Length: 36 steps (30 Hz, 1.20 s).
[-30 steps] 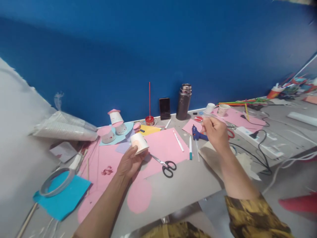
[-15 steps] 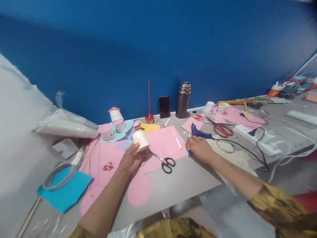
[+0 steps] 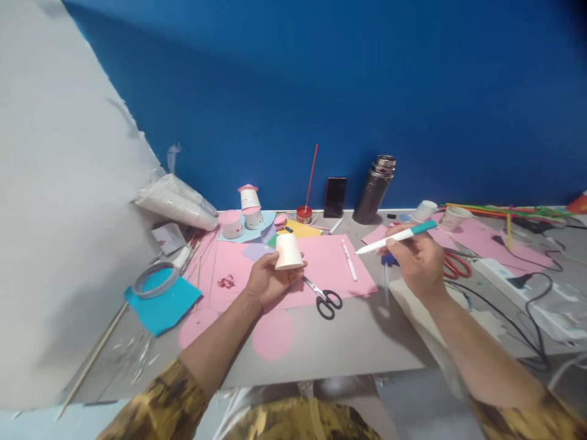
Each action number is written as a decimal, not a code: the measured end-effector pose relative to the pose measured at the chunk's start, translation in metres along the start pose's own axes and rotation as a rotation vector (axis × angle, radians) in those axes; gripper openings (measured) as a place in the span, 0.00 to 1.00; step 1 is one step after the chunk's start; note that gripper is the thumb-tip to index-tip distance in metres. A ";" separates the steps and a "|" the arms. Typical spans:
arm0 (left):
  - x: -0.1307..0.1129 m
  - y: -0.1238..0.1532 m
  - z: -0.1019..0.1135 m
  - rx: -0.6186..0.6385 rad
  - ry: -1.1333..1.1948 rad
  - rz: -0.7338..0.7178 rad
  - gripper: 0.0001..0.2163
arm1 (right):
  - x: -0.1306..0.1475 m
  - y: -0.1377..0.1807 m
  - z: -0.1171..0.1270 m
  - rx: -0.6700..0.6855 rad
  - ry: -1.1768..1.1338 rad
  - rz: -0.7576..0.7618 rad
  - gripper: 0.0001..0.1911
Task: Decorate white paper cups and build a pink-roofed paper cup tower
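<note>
My left hand [image 3: 269, 281] holds a white paper cup [image 3: 288, 252] upside down above the pink paper [image 3: 321, 256]. In my right hand [image 3: 419, 263] is a white felt-tip pen [image 3: 387, 239] with a teal end, its tip pointing left towards the cup. Another white pen [image 3: 349, 261] lies on the pink paper between my hands. Black-handled scissors [image 3: 326, 300] rest below the cup, blades partly on the pink paper. The blue glue gun [image 3: 389, 260] is mostly hidden behind my right hand.
Decorated cups with pink tops [image 3: 233, 224] stand back left, near stacked cups in plastic [image 3: 178, 205]. A dark flask [image 3: 373, 190] and a phone [image 3: 335, 197] stand by the wall. Grey tape [image 3: 156, 281] lies left; a power strip [image 3: 504, 278] and cables lie right.
My right hand has lifted the teal-ended pen off the table. My left hand still holds the cup, now turned more upright. The view has swung left.
</note>
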<state>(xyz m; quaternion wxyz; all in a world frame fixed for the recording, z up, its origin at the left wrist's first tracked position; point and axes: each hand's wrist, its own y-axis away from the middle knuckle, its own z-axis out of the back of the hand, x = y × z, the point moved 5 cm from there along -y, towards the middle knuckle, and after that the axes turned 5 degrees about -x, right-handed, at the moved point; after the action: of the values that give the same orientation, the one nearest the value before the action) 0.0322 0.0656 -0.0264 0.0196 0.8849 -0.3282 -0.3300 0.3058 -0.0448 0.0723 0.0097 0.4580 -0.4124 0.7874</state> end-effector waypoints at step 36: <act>0.009 0.001 0.002 -0.087 -0.143 -0.162 0.18 | 0.028 0.040 -0.096 0.226 -0.123 0.171 0.05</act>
<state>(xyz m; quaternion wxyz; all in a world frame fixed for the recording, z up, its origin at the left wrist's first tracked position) 0.0359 0.0596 -0.0331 0.0077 0.8811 -0.2414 -0.4066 0.2052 -0.0181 0.0445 -0.1342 0.4665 -0.3586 0.7973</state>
